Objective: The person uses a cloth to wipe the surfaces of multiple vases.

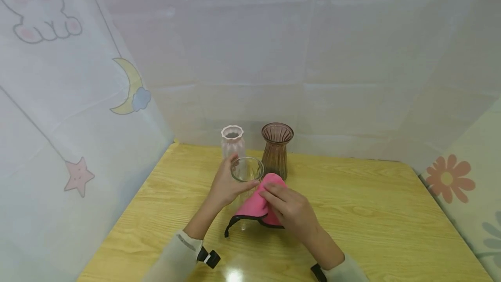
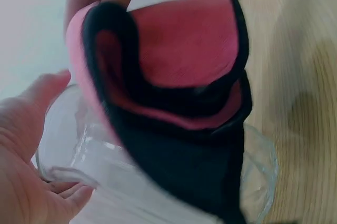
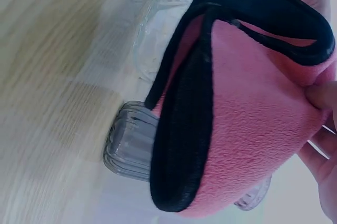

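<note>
My left hand (image 1: 227,184) grips a clear glass vase (image 2: 105,166) just below its wide rim, thumb on the near side and fingers round the far side. With my right hand (image 1: 296,211) I pinch a pink cloth (image 1: 253,205) with black edging. The cloth is folded over and hangs against the side of the clear vase, covering much of its body in the head view. In the left wrist view the scalloped base of the vase shows beyond the cloth's dark underside.
Behind the clear vase stand a pale pink vase (image 1: 232,143) with a wavy rim and a purple-brown ribbed glass vase (image 1: 276,153), the latter close to the cloth. The wooden table (image 1: 372,212) meets a pale printed curtain (image 1: 250,55) at the back and sides.
</note>
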The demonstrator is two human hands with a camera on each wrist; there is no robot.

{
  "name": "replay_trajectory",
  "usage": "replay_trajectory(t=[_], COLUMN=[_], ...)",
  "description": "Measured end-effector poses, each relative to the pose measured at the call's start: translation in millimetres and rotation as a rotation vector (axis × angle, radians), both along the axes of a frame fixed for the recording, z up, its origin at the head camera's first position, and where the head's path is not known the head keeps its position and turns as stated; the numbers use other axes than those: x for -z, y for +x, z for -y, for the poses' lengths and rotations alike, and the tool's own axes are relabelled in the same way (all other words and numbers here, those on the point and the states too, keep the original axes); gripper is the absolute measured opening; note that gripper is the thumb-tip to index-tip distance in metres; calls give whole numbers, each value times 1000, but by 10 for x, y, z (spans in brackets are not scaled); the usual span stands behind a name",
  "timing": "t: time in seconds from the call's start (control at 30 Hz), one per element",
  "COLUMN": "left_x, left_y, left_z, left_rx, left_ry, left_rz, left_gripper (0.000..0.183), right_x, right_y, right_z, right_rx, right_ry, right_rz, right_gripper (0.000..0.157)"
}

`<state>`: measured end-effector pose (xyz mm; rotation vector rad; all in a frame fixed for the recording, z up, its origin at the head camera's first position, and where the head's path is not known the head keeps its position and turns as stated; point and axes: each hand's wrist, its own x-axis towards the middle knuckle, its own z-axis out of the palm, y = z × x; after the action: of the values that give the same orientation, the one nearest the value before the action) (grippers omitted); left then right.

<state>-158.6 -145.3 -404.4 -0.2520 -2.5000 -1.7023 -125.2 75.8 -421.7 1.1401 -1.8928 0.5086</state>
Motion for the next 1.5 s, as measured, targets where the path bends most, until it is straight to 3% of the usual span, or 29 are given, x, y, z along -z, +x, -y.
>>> replay_trajectory(t=[0.23,0.43,0.57,0.63,0.8,1.23,1.5], left_x=[17,14,6,3,-6,35,31], left_y=[-13,-19,-38,-54,-85,-211,-263], left_z=[-17,11,36,54,106,300,386], left_rx=[-6,36,67,89,156,375,473], left_ry=[-23,-33,-34,-33,-10,75,111], left_rz=[24,24,26,18,7,44,34], left_gripper=[107,105,102,101,98,93,97], right_x=[58,145,182,193,218,393,443], right_y=[-126,-189,-193,-184,-151,-26,60], right_z=[40,84,106,113,121,142,138], right_rx=[-12,-17,-25,-28,-31,1,7], right_ry=[-8,-6,5,11,33,114,178], right_rz=[5,26,42,55,80,149,215], right_gripper=[37,35,22,20,39,32,26])
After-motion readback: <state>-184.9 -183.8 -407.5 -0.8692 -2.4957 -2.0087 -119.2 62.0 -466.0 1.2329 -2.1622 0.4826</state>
